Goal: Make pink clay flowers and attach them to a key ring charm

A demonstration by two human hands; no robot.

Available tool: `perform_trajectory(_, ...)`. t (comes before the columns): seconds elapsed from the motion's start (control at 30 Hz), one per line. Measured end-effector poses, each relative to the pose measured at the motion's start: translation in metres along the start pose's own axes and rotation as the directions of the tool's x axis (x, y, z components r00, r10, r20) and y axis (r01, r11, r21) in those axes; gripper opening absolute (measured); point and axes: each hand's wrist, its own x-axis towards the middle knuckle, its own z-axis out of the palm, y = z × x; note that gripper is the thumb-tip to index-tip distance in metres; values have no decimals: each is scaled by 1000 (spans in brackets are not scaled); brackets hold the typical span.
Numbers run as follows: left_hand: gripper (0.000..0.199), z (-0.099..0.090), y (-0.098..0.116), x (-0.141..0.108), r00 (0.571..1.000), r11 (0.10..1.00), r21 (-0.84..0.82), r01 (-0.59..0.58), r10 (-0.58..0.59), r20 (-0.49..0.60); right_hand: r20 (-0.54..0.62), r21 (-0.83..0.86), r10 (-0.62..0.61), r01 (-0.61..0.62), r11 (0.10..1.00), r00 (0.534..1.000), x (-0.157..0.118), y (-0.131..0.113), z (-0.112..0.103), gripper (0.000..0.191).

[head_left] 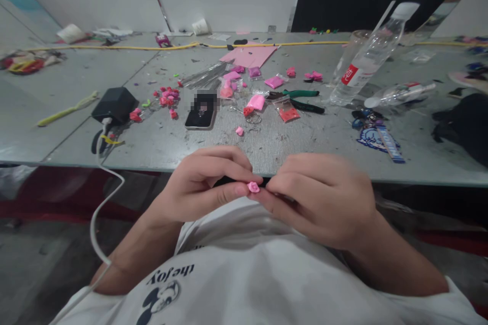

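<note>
My left hand (206, 183) and my right hand (320, 198) meet in front of my chest, just below the table's near edge. A tiny pink flower-shaped bead (253, 187) is pinched between the fingertips of both hands. My left thumb and forefinger press on it from the left. My right fingertips touch it from the right; the right hand is a little blurred. Whether the right hand holds anything else is hidden.
On the grey table (267, 147) lie a phone (201, 111), green-handled pliers (301, 100), small bags of pink beads (274, 82), loose red and pink flowers (168, 97), a black charger (114, 104) with white cable, a plastic bottle (366, 58) and key charms (375, 134).
</note>
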Motion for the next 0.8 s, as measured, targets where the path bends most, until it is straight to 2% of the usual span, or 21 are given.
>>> perform_trajectory(0.1,17,2,-1,0,999,999,-32,29,-28,40,12,7,-20,20,1000,1000,0,1,0,35)
perform_trajectory(0.27,19,5,-5,-2,999,993,-104,49,-47,24,-2,23,4,-4,1000,1000,-2,4,2,36)
perform_trajectory(0.43,17,4,-14,-3,994,976,-192,101,-92,55,-18,125,28,-25,992,999,-3,11,7,33)
perform_trajectory(0.6,15,8,-27,-4,986,928,-332,167,-166,32,-49,139,19,-12,990,999,-3,21,13,36)
perform_trajectory(0.8,12,17,-33,-7,977,875,-443,194,-212,9,-78,186,-9,23,982,997,-5,23,17,26)
